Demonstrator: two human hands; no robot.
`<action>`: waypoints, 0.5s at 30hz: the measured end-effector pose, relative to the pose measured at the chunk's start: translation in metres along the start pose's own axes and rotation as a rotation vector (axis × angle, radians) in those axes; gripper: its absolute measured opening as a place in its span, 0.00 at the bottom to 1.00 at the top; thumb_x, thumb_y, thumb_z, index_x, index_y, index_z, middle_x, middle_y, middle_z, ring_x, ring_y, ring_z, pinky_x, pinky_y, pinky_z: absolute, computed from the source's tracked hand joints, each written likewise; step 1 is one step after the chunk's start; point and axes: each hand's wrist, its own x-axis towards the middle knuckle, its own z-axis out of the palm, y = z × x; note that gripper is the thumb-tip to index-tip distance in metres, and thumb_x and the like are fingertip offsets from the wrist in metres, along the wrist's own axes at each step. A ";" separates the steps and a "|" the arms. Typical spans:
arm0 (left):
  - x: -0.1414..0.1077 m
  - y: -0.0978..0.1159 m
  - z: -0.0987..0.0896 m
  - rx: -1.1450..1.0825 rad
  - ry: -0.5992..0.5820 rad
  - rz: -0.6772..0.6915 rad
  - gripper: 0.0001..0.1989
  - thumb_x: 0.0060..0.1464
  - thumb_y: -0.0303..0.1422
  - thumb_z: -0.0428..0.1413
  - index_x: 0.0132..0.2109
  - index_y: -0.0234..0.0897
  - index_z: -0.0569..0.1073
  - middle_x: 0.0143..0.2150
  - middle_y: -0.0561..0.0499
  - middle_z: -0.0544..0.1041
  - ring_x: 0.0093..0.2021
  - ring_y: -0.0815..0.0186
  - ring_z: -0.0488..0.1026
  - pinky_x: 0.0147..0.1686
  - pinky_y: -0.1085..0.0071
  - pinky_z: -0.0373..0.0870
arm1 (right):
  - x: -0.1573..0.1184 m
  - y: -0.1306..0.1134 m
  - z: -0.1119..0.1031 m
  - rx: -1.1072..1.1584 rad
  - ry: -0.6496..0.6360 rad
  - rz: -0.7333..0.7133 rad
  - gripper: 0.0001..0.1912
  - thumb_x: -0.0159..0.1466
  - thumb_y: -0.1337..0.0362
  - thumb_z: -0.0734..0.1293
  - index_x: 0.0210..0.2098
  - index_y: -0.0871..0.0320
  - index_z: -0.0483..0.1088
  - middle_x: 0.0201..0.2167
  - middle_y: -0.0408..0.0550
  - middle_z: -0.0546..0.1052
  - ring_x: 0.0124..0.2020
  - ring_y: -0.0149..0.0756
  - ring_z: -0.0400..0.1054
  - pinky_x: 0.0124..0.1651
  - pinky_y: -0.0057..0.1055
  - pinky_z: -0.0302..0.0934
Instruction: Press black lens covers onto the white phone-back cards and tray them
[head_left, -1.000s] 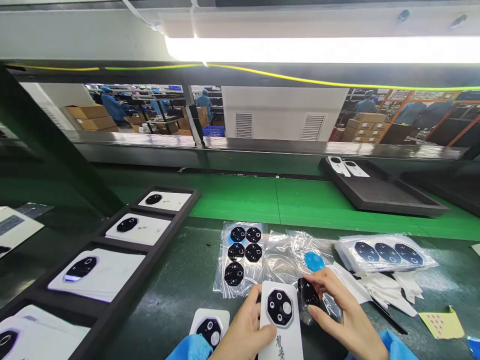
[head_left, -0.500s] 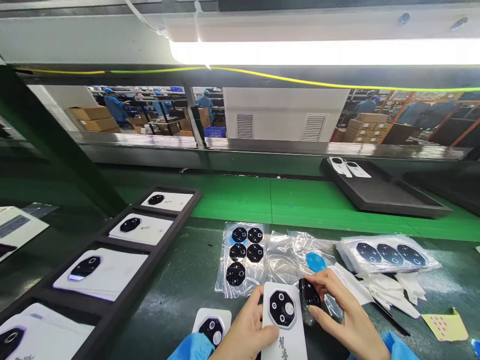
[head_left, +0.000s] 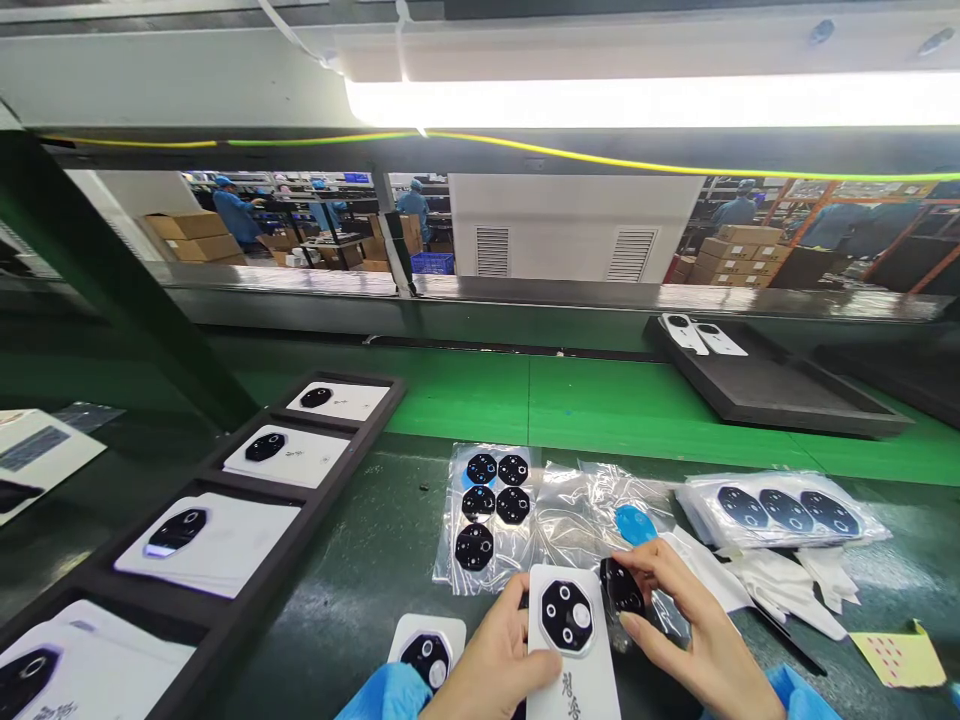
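Note:
My left hand (head_left: 501,655) is closed on a white panel (head_left: 574,680) with a black octagonal camera piece and dark characters below it. Just right of the panel, my right hand (head_left: 686,630) pinches a tilted, glossy black disc (head_left: 622,588), with some clear film at its lower edge. Another white panel (head_left: 405,633) with a black camera piece lies by my left wrist. Behind my hands, a clear sheet (head_left: 444,560) bears several black discs (head_left: 474,547). Beside it lies crumpled clear film (head_left: 562,520) with a blue round piece (head_left: 634,524).
A black divided tray (head_left: 281,560) with white panels runs along the left. At the back right, a black tray (head_left: 787,385) holds two white panels. Bagged discs (head_left: 784,512), white cloths (head_left: 780,590), a black stick (head_left: 791,640) and a yellow note (head_left: 896,657) lie right.
The whole view has shifted slightly, so things appear a little further right. Both hands keep their holds, the panel and the disc still side by side.

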 end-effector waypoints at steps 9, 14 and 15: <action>0.000 0.000 0.000 0.009 -0.002 -0.014 0.26 0.42 0.32 0.67 0.48 0.37 0.65 0.38 0.45 0.80 0.40 0.55 0.78 0.39 0.67 0.69 | 0.000 -0.009 0.009 0.059 0.144 -0.037 0.13 0.57 0.63 0.67 0.42 0.44 0.72 0.32 0.45 0.72 0.30 0.39 0.67 0.32 0.37 0.68; 0.000 -0.001 0.000 0.008 0.007 0.000 0.27 0.43 0.32 0.67 0.49 0.37 0.66 0.38 0.46 0.80 0.40 0.55 0.78 0.40 0.66 0.68 | -0.001 -0.010 0.012 0.055 0.181 -0.044 0.11 0.59 0.61 0.66 0.41 0.43 0.72 0.32 0.47 0.72 0.29 0.41 0.67 0.31 0.38 0.68; 0.000 -0.001 0.000 0.004 0.009 0.005 0.27 0.43 0.32 0.67 0.49 0.38 0.66 0.38 0.46 0.80 0.40 0.55 0.78 0.39 0.67 0.68 | -0.001 -0.010 0.012 0.054 0.180 -0.044 0.11 0.59 0.61 0.66 0.42 0.43 0.72 0.32 0.47 0.72 0.29 0.41 0.67 0.31 0.38 0.68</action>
